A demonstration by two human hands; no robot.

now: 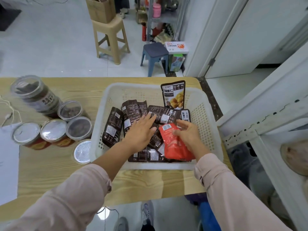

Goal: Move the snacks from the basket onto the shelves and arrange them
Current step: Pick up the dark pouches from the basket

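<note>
A white plastic basket [205,104] sits on the wooden table [141,182], holding several dark brown snack packets [112,126] and one red packet [175,145]. One brown packet [173,95] leans upright against the far wall of the basket. My left hand [140,130] lies flat, fingers spread, on the brown packets in the middle. My right hand [187,133] has its fingers curled on the red packet's upper edge. The white metal shelf frame [260,125] stands just right of the table.
Several clear-lidded jars and foil-topped cans [53,129] stand left of the basket. A white cord [10,112] trails at the table's left edge. Beyond the table are a beige stool [110,34] with a cardboard box and a blue stool [155,54].
</note>
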